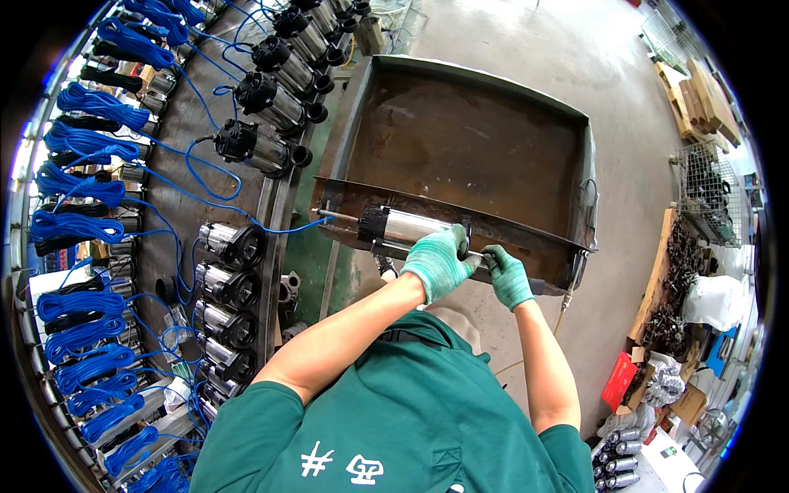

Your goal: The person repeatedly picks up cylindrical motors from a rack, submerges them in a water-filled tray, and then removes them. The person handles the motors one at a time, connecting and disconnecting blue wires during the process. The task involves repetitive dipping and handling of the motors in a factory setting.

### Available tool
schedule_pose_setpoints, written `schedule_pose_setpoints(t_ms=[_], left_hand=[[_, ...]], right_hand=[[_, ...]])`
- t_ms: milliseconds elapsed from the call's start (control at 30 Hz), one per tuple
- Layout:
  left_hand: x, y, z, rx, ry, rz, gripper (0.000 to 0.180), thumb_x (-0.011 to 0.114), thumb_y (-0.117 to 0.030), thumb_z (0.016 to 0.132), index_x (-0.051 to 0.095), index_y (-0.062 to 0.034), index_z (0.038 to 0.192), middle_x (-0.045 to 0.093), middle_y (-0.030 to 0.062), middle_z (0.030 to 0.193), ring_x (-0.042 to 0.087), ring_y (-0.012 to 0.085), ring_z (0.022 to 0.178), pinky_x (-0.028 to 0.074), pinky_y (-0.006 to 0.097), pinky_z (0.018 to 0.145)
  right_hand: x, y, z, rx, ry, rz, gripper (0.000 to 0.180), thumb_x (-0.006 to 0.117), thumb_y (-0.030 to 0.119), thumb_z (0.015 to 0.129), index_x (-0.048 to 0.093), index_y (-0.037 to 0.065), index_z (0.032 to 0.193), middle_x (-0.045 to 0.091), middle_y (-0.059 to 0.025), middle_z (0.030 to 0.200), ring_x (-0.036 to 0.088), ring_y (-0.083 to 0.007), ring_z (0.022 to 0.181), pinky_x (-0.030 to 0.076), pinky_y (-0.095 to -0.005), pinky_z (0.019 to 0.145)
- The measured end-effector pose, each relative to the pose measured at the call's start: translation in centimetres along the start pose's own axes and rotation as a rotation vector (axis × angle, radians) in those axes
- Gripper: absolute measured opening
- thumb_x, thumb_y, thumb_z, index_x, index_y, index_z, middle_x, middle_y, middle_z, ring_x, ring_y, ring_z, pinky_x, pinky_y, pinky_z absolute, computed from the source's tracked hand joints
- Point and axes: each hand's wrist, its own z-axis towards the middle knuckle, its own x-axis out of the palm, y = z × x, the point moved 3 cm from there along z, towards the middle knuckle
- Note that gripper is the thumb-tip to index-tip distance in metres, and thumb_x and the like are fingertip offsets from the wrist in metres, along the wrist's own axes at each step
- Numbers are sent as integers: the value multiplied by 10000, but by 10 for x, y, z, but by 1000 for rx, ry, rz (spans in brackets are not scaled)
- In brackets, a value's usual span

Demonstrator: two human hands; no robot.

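Pump body (407, 226) lies on the rusty tray's rim (526, 238); we steady it, left hand (437, 261) wrapped around it, right hand (508, 277) gripping its end. Next move probably needs firm grip.

The pump (407, 226) has a glossy polished metal body and a matt black plastic end. The tray (460, 135) is rough, rusty brown steel. Both hands wear matt green knitted cloth gloves, left (437, 261) and right (508, 277). The floor (526, 49) is dull grey concrete.
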Motion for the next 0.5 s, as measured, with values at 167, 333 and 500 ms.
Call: schedule_pose_setpoints(t_ms=[167, 333, 500], left_hand=[[-7, 13, -4, 59, 89, -104, 328, 797, -268, 921, 642, -6, 1045, 706, 193, 971, 707, 334, 906, 556, 447, 832], [-71, 94, -5, 294, -295, 75, 377, 801, -226, 888, 676, -9, 1170, 709, 209, 1078, 697, 367, 1006, 562, 459, 912], [-164, 235, 8, 125, -485, 376, 294, 643, -260, 998, 697, -59, 1206, 710, 210, 1193, 660, 431, 1111, 532, 509, 976]], right_hand=[[-3, 8, -2, 36, 29, -31, 177, 648, 198, 1054, 678, 94, 1194, 726, -211, 988, 702, -401, 885, 554, -427, 799], [-5, 9, -4, 104, -5, -63, 212, 662, 175, 1033, 685, 62, 1211, 706, -180, 1104, 714, -321, 992, 563, -401, 872], [-14, 100, 9, -74, -289, -53, 266, 654, 97, 976, 672, 22, 1231, 667, -180, 1228, 678, -335, 1120, 548, -412, 967]])
